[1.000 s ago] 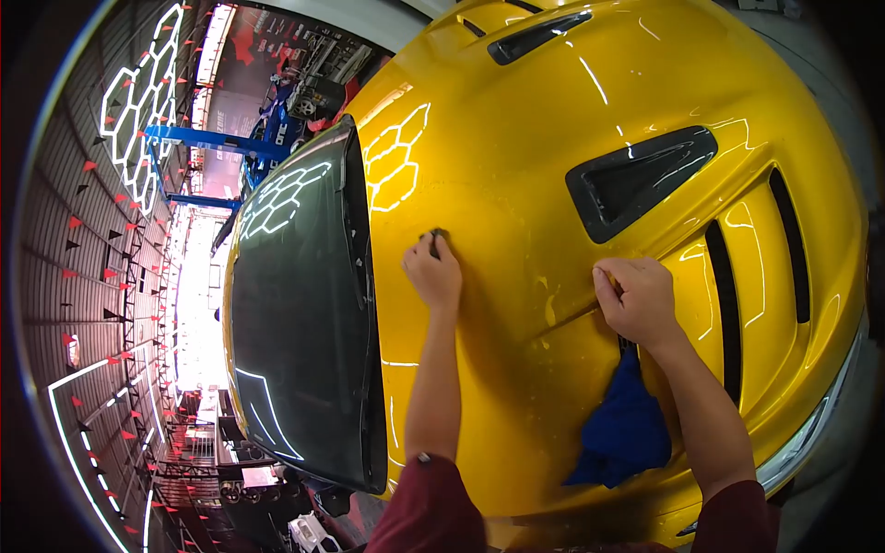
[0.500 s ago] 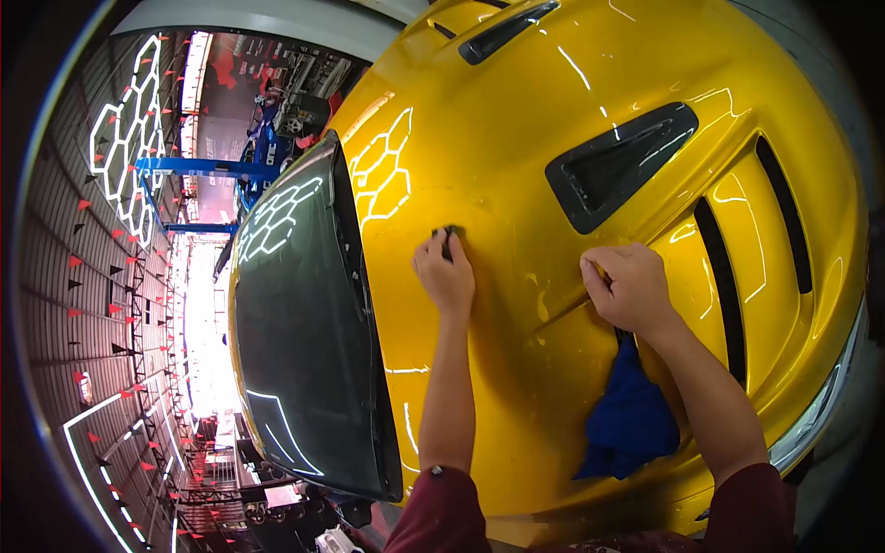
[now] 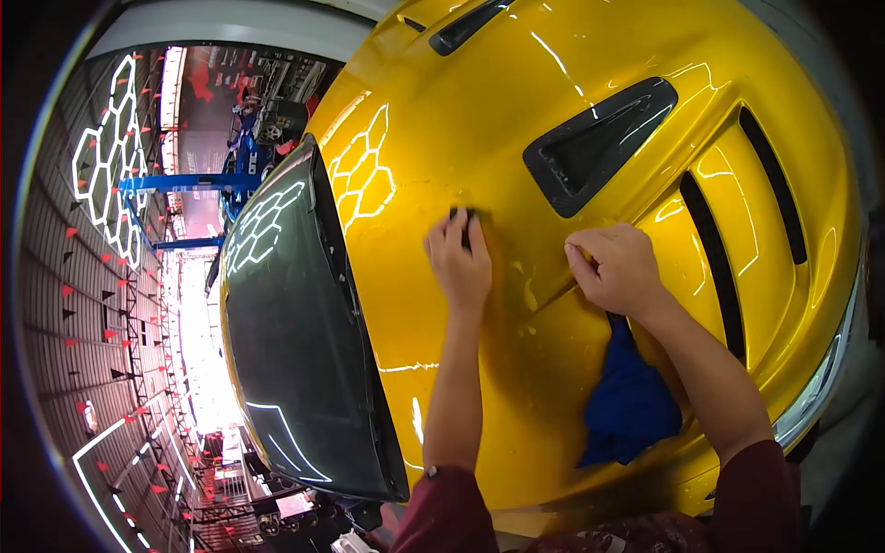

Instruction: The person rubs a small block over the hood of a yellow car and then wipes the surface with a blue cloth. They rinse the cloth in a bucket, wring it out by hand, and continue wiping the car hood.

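Observation:
A glossy yellow car hood [image 3: 516,387] spreads out beneath both of my hands. My left hand [image 3: 461,263] is closed on a small black pad [image 3: 473,217], pressed to the paint between the windshield and the black hood vent. Most of the pad is hidden by the fingers. Right of it, my right hand [image 3: 616,272] is curled into a fist just below the vent. A blue cloth [image 3: 631,405] comes out from under that fist and trails over the hood; where the fingers grip it is hidden.
The dark windshield [image 3: 295,341] lies to the left. A black hood vent [image 3: 599,143] sits beyond my right hand, with black slots [image 3: 714,263] farther right. A blue lift frame [image 3: 189,182] stands in the background, near a bright doorway and strings of small flags.
My left hand has slid the black pad to the right across the hood. The right hand and blue cloth keep nearly the same place on the car. The view has shifted slightly.

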`<state>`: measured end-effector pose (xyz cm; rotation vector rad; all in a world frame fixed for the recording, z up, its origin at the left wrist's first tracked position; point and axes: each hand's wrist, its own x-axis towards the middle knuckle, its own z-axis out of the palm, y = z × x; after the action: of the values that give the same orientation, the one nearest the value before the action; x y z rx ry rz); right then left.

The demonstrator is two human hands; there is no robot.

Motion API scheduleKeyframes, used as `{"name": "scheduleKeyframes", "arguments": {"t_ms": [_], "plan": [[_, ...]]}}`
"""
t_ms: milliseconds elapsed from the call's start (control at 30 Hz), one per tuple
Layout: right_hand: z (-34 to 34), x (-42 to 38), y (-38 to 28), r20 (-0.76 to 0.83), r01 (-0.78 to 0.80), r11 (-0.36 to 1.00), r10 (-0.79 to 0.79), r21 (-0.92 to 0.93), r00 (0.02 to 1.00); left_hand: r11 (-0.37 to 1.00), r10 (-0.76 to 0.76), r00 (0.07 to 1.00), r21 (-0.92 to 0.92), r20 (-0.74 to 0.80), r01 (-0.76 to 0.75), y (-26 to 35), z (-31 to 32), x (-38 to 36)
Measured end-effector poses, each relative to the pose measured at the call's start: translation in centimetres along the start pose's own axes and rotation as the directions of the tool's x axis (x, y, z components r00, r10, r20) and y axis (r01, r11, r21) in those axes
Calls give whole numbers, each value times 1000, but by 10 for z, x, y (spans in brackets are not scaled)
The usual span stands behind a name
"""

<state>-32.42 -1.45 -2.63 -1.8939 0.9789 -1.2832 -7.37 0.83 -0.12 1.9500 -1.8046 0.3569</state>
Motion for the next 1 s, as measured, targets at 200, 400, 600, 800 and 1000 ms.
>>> {"name": "scheduleKeyframes", "arguments": {"t_ms": [200, 400, 600, 800, 1000], "plan": [[2, -3, 5, -13, 12, 1000, -12, -11, 1000, 1000, -7, 1000, 11, 24, 7, 36, -52, -89], [4, -6, -6, 9, -38, 999, 38, -4, 999, 998, -52, 999, 19, -2, 52, 35, -79, -127], [7, -2, -2, 14, -109, 992, 110, -66, 994, 989, -150, 981, -24, -125, 149, -11, -37, -56], [12, -11, 1, -5, -95, 995, 95, -8, 995, 980, -160, 985, -132, -70, 150, 81, -123, -205], [41, -98, -157, 624, -376, 869, 104, 322, 775, 651, -683, 701, -610, -208, 453, 104, -188, -197]]}}
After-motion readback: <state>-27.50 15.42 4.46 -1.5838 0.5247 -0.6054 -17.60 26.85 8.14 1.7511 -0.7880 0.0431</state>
